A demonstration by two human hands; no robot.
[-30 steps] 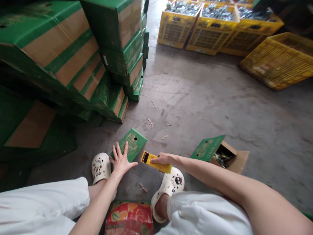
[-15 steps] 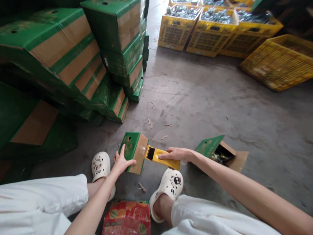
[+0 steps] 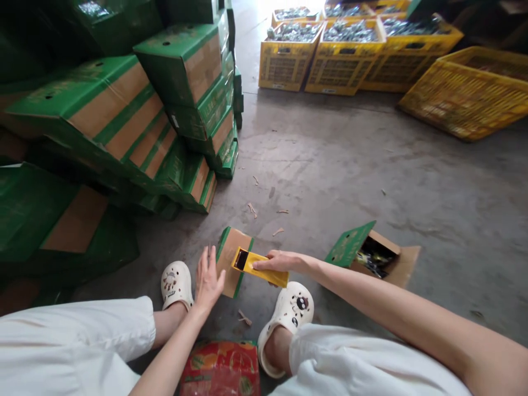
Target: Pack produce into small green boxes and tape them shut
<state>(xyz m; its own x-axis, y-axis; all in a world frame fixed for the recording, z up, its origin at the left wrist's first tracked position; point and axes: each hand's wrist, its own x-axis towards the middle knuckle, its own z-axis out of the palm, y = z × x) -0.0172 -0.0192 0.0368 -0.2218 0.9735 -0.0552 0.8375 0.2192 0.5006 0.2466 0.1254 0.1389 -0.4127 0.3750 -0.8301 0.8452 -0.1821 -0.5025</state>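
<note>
A small green-and-brown cardboard box (image 3: 229,254) stands on the floor between my feet, its brown face turned up toward me. My left hand (image 3: 209,281) is open at the box's left side, fingers stretched out along its edge. My right hand (image 3: 275,264) is wrapped around a yellow tape dispenser (image 3: 264,268) with a dark part near its front end. The front of the dispenser rests on or just above the brown face, covering part of it. To the right sits a second box (image 3: 350,247), flap up, with dark, shiny packets (image 3: 374,258) inside.
Green cartons (image 3: 111,104) are stacked at the left. Yellow crates (image 3: 284,60) filled with shiny packets stand at the back, and a tilted yellow basket (image 3: 466,96) is at the right. A red printed box (image 3: 223,368) lies between my legs. Brown scraps (image 3: 252,210) litter the floor.
The small box has turned so its brown face shows more and its green face is out of sight. The dispenser has moved left across it, and my left hand's fingers have straightened.
</note>
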